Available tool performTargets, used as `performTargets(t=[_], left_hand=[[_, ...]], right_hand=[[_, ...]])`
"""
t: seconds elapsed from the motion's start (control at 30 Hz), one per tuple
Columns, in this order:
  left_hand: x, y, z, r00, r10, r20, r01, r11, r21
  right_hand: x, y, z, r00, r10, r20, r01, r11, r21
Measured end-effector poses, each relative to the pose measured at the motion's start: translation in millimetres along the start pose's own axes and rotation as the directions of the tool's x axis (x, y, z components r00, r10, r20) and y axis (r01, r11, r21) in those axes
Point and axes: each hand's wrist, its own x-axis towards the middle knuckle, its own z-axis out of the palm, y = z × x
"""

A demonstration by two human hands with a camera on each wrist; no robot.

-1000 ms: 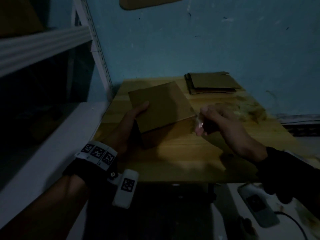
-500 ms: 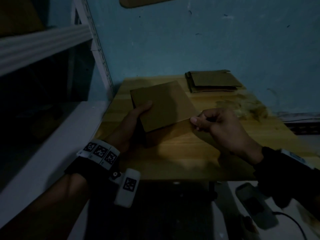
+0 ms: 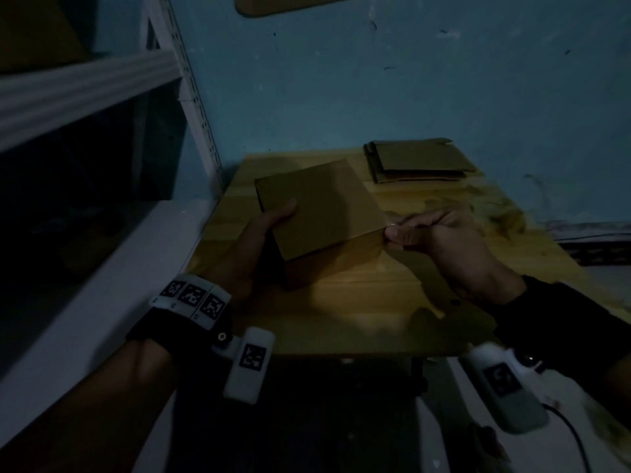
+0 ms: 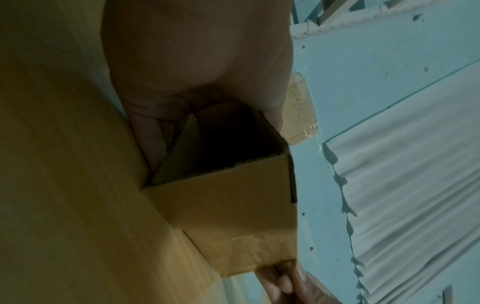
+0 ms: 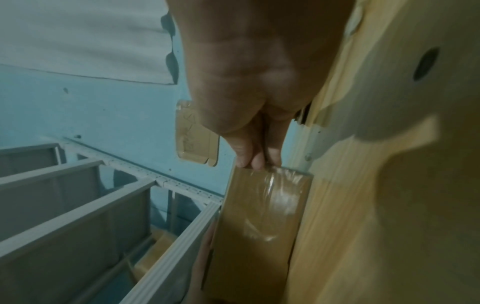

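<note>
A brown cardboard box lies on its side on the wooden table, its open end toward my left palm. My left hand grips its left end, thumb on the top face, fingers underneath and hidden. In the left wrist view the box shows its dark open mouth just past my left hand. My right hand has curled fingers and pinches the box's near right corner. The right wrist view shows those fingertips on the edge of a strip of clear tape across the box.
A stack of flattened cardboard lies at the table's back right, near the blue wall. A white metal shelf rack and a white ledge stand to the left. A cardboard label is taped to the wall.
My right hand came in from the right and closed on the box's near right corner, where it stays. The left hand keeps its grip on the box.
</note>
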Motion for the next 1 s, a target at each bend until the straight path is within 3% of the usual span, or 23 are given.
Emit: performTargets(t=[0.23,0.67,1.0], left_hand=[[1,0,-5,0.999,-0.023,0.040,0.026,0.997,-0.066],[3,2,-7,0.999,-0.007,0.051,0.014,0.990,-0.140],[3,0,-4,0.999,0.005,0.054,0.003,0.989,-0.150]], right_hand=[[-2,-5,-6,0.996,0.072,0.045,-0.077,0.990,0.120],[-7,-11,-6,0.970,0.026,0.244,-0.093,0.959,0.269],[-2,-8,-12,0.957,0.023,0.290,-0.094,0.968,0.234]])
